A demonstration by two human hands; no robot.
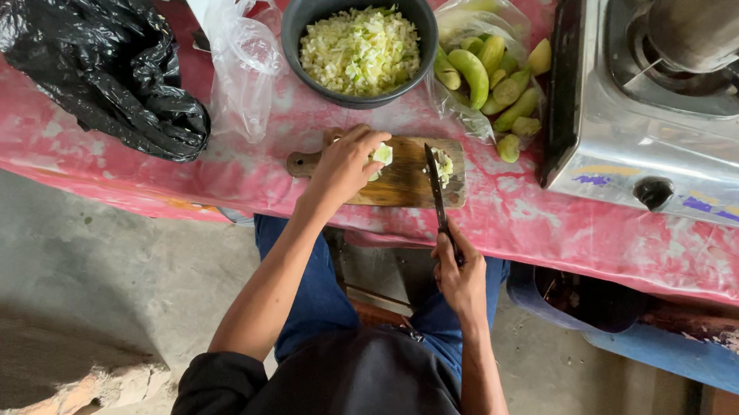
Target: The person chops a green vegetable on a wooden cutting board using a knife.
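Pale-green piece (381,154) was pinched under curled left-hand (344,166) fingers on board (404,184), steadied for cutting. Right hand (461,277) was wrapped tight round knife (437,190) handle, blade tip down on board. Beyond: bowl (318,1) w/ chopped bits; clear bag (494,65) of green fruit, right; black bag (101,60), left.

Wooden cutting board (399,183), matt, worn. Knife (437,196) blade dark metal. Stove (686,113) brushed steel (shiny). Bowl (317,10) matt dark. Black bag (101,60) glossy plastic. Tablecloth (569,228) faded red, blotchy.
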